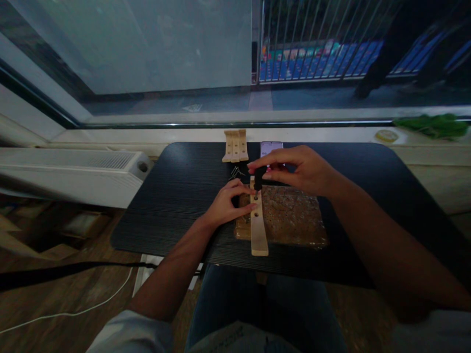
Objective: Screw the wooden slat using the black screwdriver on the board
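Observation:
My right hand (300,171) grips the black handle of a screwdriver (259,177) from above, and the tool stands upright. Its tip meets the upper hole of a pale wooden piece (259,235) with a flared lower end. From the left, my left hand (228,203) holds that piece, thumb and fingertips at either side of the upper hole. A second hole shows just below. Under the wood lies a brown slab wrapped in clear film (294,213). Several small screws (236,172) are scattered beyond my left hand.
Several similar wooden pieces (235,145) lie side by side at the back of the black table (162,206). A phone (271,147) is beside them, partly behind my right hand. Left of the table is a white radiator (99,171). Green leaves (432,126) lie on the windowsill.

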A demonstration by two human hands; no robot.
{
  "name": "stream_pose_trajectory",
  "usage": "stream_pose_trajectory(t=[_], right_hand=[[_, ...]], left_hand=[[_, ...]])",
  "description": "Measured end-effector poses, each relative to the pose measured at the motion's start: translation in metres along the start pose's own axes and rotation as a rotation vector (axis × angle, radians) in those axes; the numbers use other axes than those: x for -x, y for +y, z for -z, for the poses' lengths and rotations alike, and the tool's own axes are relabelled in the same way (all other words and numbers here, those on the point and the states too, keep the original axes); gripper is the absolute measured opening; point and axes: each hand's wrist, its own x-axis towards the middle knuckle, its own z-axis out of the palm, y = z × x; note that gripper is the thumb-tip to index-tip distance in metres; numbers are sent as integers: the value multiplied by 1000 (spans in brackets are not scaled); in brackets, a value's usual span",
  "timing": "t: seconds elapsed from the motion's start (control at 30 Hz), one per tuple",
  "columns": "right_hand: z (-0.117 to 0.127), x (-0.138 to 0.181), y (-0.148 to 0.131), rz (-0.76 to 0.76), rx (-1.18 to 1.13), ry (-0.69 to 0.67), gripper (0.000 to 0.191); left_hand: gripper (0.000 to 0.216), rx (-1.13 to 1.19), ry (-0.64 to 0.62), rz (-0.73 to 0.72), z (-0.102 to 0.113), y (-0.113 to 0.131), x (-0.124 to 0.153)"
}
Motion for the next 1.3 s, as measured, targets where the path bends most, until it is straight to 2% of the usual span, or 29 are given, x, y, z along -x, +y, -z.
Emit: stream_pose_trajectory(t=[0.3,0.53,0.73,0.9,1.1,1.2,1.3], right_hand=[[-7,-2,1,1,11,140,22],[-16,-1,0,63,136,256,21],[-14,-2,4,188,186,221,19],[-5,0,3,203,92,78,24],[-1,1,1,11,-13,-3,29],[-1,0,0,-13,-43,2,35],[-2,0,0,-13,-27,26,29]], left_hand=[[27,17,17,4,-1,-1,0],[25,25,26,-8,-2,-3,0],[27,3,24,-6,-2,-4,1],[29,1,15,17,-1,-2,1],[30,15,-2,30,0,0,1],[29,26,4,19,0,0,1],[27,23,10,4,-1,0,1]])
